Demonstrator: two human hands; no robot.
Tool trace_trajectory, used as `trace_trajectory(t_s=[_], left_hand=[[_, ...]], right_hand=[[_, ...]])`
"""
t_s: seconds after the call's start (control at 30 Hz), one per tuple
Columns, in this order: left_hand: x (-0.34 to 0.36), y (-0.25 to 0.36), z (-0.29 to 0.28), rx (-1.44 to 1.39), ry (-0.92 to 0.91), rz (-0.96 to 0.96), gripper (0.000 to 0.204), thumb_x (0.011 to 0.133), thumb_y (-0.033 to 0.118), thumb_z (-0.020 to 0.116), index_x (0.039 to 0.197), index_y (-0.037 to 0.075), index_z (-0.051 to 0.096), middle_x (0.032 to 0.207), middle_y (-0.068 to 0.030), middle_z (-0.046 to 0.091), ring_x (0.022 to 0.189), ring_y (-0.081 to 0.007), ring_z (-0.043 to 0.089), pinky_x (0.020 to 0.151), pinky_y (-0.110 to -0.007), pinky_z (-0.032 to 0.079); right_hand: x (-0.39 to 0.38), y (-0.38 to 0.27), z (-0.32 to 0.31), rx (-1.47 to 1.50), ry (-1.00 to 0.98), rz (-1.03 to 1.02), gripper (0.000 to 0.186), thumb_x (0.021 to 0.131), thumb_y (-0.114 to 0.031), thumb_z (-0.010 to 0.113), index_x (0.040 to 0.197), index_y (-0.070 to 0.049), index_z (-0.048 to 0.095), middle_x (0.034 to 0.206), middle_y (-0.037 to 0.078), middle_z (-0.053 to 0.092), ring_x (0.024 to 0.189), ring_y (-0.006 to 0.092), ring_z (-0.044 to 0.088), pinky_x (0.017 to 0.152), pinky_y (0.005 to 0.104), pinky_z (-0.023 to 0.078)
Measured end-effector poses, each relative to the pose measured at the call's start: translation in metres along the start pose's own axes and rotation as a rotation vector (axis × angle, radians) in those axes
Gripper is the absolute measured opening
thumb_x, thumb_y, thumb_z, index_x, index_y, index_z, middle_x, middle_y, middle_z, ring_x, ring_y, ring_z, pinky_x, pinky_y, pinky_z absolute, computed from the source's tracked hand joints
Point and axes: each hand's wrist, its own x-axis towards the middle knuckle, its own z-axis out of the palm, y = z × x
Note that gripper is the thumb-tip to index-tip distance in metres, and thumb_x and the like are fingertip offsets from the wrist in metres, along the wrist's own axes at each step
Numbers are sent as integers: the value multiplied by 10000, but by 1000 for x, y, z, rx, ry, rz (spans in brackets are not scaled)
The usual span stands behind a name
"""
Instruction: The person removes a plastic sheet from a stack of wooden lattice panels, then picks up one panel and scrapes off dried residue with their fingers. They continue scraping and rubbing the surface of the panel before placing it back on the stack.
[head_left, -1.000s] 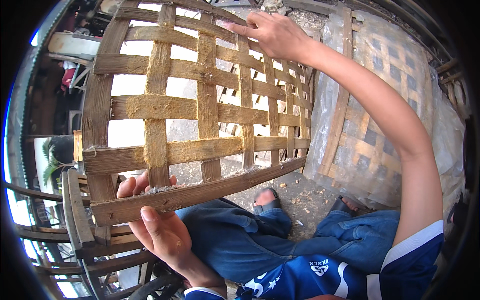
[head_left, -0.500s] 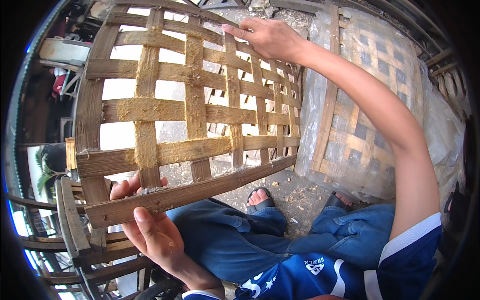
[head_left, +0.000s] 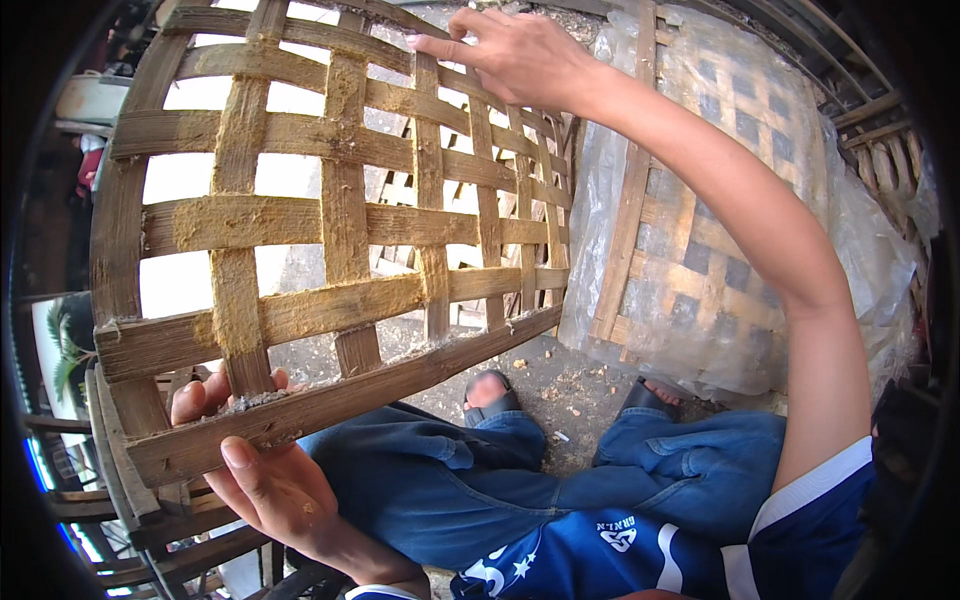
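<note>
overhead, both hands on woven bamboo panel [head_left: 330,250], left hand [head_left: 265,470] low, right hand [head_left: 520,55] high

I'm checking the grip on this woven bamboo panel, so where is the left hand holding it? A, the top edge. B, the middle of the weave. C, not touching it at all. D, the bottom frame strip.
D: the left hand grips the bottom frame strip of the woven bamboo panel, thumb over its front, while the right hand rests at the top.

Both hands [head_left: 275,480] gripping woven bamboo frame [head_left: 330,240]
</note>
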Motion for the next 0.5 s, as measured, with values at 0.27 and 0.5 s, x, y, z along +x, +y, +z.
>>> trace_trajectory(t_s=[0.27, 0.5], left_hand=[[4, -2, -4, -27, -63, -56, 534, 1000, 311, 549, 1414, 19, 379, 1294, -176, 529, 1167, -264, 572, 1001, -458, 503], [2, -4, 7, -24, -7, 1, 546, 999, 329, 549, 1415, 20, 376, 1288, -188, 532, 1142, -273, 581, 982, -441, 509]], right_hand=[[-57, 25, 22, 23, -180, 40, 533, 775, -16, 628, 1275, -197, 591, 1178, 59, 606, 952, 197, 659, 612, 293, 591], [-30, 17, -7, 68, 33, 42, 554, 859, -168, 618, 1396, -154, 482, 1010, 101, 580, 763, 224, 623, 495, 273, 511]])
